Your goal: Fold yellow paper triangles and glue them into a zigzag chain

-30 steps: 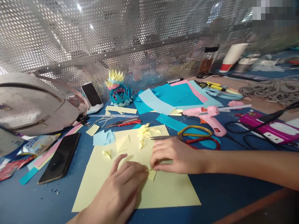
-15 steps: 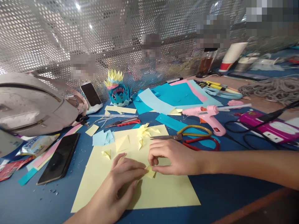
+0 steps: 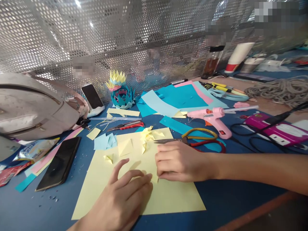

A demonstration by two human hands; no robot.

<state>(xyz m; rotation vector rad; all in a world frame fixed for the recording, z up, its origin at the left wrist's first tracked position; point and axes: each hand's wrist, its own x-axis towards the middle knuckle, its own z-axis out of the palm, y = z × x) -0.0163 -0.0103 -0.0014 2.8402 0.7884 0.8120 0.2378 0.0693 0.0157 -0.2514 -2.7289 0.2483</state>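
A large pale yellow sheet (image 3: 96, 195) lies on the blue table under both hands. Between my fingertips is a small folded piece of yellow paper (image 3: 155, 178), mostly hidden by the fingers. My left hand (image 3: 128, 192) closes on its left side, with one finger raised and curled away. My right hand (image 3: 180, 162) has its fingers bent together over the right side. Beyond the hands, on the sheet, sit a folded yellow triangle (image 3: 109, 158), a flat yellow paper piece (image 3: 125, 147) and a pile of folded yellow pieces (image 3: 147, 134). Scissors (image 3: 192, 139) lie just behind my right hand.
Light blue paper squares (image 3: 105, 141) and a utility knife (image 3: 126, 125) lie behind the sheet. A pink glue gun (image 3: 214, 118) and a magenta power strip (image 3: 271, 128) are at right. A phone (image 3: 59, 163) and a bag (image 3: 36, 102) are left; a paper flower (image 3: 121, 94) stands behind.
My right hand's fingers have curled further over the small paper, hiding more of it. My left hand has turned slightly, with one finger lifting. The view has shifted a little.
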